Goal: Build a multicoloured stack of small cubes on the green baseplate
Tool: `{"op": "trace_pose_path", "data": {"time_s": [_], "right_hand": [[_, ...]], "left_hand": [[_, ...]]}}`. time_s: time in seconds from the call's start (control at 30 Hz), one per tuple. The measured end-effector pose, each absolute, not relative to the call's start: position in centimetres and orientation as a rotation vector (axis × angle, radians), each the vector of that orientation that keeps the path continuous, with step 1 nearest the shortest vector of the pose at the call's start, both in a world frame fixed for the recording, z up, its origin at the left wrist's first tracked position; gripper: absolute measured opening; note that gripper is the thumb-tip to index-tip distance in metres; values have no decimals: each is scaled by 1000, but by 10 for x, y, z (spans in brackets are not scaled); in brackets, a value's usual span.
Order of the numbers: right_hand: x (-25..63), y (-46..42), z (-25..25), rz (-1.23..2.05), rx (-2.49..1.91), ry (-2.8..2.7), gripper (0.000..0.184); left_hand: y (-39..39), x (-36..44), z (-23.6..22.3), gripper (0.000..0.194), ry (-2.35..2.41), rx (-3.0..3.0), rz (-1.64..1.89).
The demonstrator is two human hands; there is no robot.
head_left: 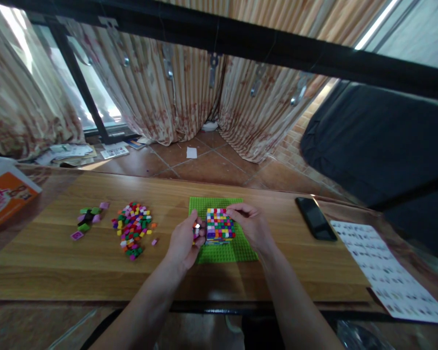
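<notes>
So from my end of the head camera, the brick block, a boxy stack of tiny multicolored studded bricks, sits right between the two hands on the green baseplate. I can't pick out a real long axis; it looks close to square from above, with its sides roughly in line with the plate. Right hand is the nearer one: thumb and forefinger come nearly together at the block's far right corner and look to be touching it, though I can't tell if there's a brick between them. Left hand is just off the block's left side, fingers half curled around a few small bricks. It's all on a long wood-grain tabletop, with a loose brick pile off to the left and a smaller bunch of green, black and pink pieces past that. Over on the right I've got a black phone and a printed sheet hanging past the table end. Beyond the table there's brown tiled floor and striped floral curtains.
</notes>
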State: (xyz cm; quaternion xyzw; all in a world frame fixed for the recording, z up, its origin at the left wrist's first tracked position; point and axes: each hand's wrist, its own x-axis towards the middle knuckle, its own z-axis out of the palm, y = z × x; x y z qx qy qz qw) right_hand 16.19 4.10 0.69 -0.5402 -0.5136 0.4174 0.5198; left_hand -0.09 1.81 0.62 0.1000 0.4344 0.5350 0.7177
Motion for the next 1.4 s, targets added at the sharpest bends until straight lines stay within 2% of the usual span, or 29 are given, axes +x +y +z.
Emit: {"op": "trace_pose_path", "data": {"time_s": [0.4,0.53,0.6,0.7,0.87,1.1,1.4], "right_hand": [[159,41,4,1105,-1252,-1106,16],[160,39,5,1199,-1197,-925,27],[163,39,6,1137,-1195,-854,28],[166,37,11,901,-1209,-865,21],[147,14,25,558,-1169,-1232,10],[116,-12,33,496,-1082,-1788,12],[105,-10,26,294,-1223,-1990,14]], "left_hand": [[19,-1,8,33,947,187,1173],[20,-5,11,32,869,109,1152],[21,-8,15,32,784,58,1149],[22,-15,21,33,651,-17,1184],[22,-18,31,29,541,-149,1309],[19,-14,34,23,507,-147,1343],[13,-13,34,29,533,30,1269]]}}
